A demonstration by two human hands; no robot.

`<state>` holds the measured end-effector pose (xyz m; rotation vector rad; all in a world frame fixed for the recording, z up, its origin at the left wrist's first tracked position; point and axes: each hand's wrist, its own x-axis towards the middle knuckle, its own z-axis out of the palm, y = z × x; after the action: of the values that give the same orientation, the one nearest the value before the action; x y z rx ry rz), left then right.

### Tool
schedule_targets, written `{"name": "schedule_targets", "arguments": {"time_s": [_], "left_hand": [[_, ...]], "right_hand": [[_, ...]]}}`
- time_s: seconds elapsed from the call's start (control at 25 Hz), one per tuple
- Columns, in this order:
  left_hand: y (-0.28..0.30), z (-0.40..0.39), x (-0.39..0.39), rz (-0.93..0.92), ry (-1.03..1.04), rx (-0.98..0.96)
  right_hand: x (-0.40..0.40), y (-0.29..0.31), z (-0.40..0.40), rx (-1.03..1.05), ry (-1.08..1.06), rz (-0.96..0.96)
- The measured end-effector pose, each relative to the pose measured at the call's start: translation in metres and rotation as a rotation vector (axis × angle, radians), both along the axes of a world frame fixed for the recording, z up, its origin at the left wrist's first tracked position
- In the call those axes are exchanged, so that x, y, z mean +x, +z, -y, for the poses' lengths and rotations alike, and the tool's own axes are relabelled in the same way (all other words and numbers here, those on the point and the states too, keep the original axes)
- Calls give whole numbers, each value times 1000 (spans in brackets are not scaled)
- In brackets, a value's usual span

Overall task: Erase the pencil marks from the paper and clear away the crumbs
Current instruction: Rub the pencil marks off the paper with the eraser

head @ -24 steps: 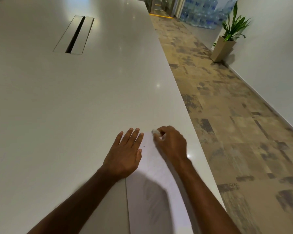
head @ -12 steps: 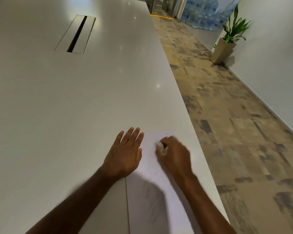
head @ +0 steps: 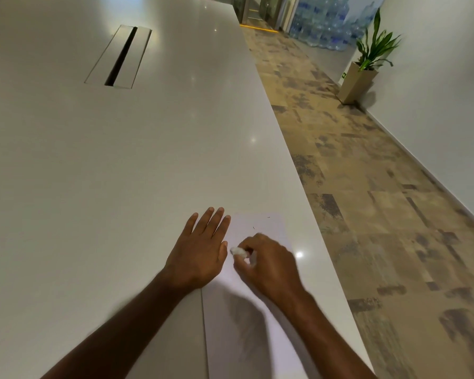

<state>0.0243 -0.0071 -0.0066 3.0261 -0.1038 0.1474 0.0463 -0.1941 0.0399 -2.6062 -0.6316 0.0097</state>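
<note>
A white sheet of paper (head: 260, 225) lies near the right edge of a long white table (head: 121, 160). Grey pencil shading (head: 246, 321) covers its near half, and tiny dark crumbs (head: 253, 227) lie near its far edge. My left hand (head: 200, 247) rests flat with fingers spread on the paper's left edge. My right hand (head: 266, 261) is closed around a small white eraser (head: 237, 251), which it presses on the middle of the sheet, just beside my left thumb.
A recessed cable slot (head: 119, 57) sits far back in the table. The table's right edge drops to a patterned floor (head: 367, 187). A potted plant (head: 367, 58) stands by the white wall, with stacked water bottles (head: 323, 26) behind it.
My right hand has pulled the eraser back from the paper's far edge toward me and left, down to mid-sheet. The left hand stays flat in place.
</note>
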Motion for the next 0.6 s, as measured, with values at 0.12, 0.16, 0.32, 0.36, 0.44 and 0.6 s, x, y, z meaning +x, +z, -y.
{"name": "schedule_targets", "arguments": {"time_s": [0.12,0.16,0.32,0.36,0.44,0.6], "left_hand": [[1,0,-1,19,3,5],[1,0,-1,17,4,0],[0,0,0,13,6,-9],[0,0,0,10,4,-6],[0,0,-1,19,4,-4],[1,0,-1,15,10,-11]], "right_hand": [[49,11,20,-20,-326,42],[53,12,22,-5,-365,51],[-5,8,0,-2,20,-38],[-4,8,3,-7,44,-44],[31,9,12,-29,-133,-7],[46,11,12,-10,-270,48]]}}
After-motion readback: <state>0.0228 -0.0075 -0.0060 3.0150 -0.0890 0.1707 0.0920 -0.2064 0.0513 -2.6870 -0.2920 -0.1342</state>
